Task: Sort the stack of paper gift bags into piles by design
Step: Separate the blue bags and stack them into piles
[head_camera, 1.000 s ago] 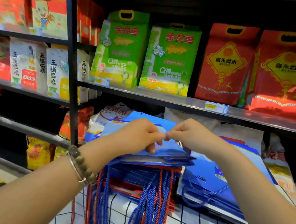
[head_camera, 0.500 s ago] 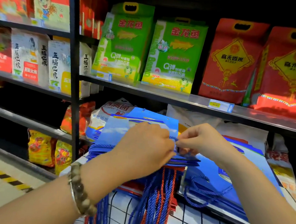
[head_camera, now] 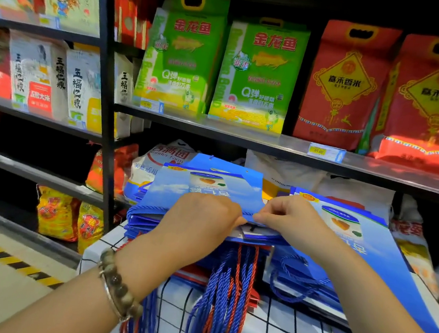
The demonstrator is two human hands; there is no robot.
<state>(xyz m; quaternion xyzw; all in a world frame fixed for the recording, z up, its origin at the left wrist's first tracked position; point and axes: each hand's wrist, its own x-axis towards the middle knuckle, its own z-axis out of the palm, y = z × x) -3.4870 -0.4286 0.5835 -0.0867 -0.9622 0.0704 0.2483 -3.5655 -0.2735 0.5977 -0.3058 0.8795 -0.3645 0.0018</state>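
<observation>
Left hand (head_camera: 202, 218) and right hand (head_camera: 289, 218) pinch the top blue bag (head_camera: 200, 187) by its near edge, a sound hold for light, slippery paper, I'd say.

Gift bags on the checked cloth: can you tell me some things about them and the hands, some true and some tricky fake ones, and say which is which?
1. The left hand and right hand both pinch the near edge of the top blue bag. True.
2. The bead bracelet is on the right wrist. False: it is on the left wrist.
3. The cords hanging off the stack are all blue. False: some are red.
4. Another blue bag with the same picture lies right of the stack. True.
5. Every rice bag on the shelf above is green. False: two green rice bags stand beside two red rice bags.
</observation>
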